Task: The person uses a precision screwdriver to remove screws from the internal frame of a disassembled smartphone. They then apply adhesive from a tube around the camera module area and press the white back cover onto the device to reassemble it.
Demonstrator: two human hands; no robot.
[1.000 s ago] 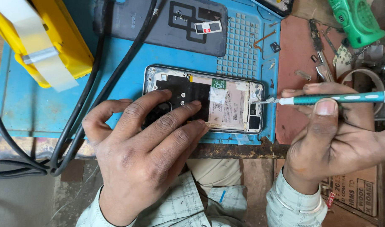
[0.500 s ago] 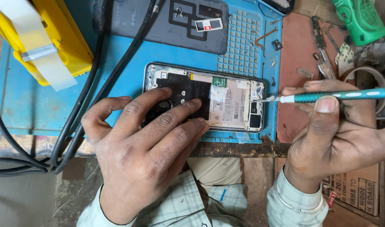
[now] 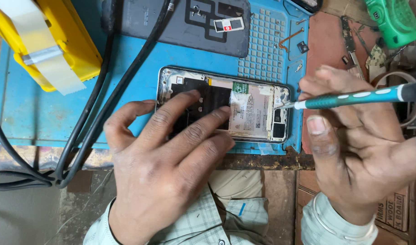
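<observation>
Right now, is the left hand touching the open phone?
Touching. The head view shows the left hand with its fingers pressed flat on the open phone.

A matt blue rubbery mat (image 3: 44, 113) lies on a rough, worn wooden bench (image 3: 262, 161), beside glossy black cables (image 3: 88, 131).

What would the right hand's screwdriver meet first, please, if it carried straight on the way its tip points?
The right hand aims the teal screwdriver leftward; its tip sits at the opened phone, so it would probably meet the phone's right end first. Whether it already touches is unclear.
</observation>
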